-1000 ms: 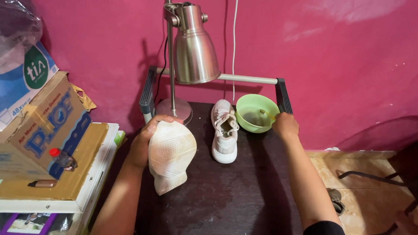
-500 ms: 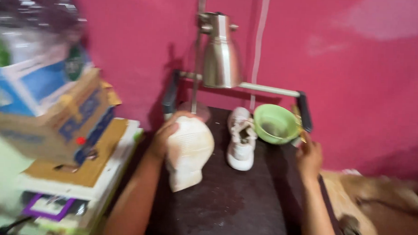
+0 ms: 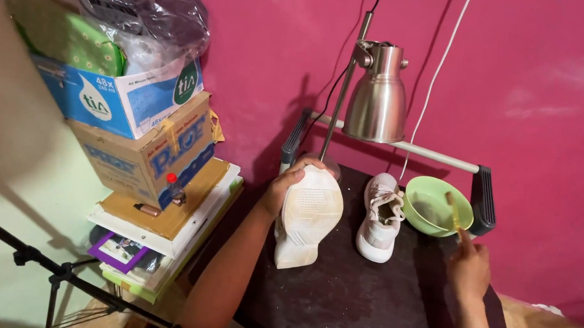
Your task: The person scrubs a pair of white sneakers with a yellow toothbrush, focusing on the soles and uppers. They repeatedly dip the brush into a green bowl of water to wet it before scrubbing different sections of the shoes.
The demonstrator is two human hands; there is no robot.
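Both forearms were bare, with no sleeves visible up to the frame edge. The left hand [image 3: 285, 183] and right hand [image 3: 468, 270] wore no gloves, and no rings, watch or wristbands were discernible.

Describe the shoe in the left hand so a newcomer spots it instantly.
Start at the metal lamp over the dark table. Below its pole, the left hand props a white shoe on its heel, sole facing the camera. The other shoe stands flat, laces up.
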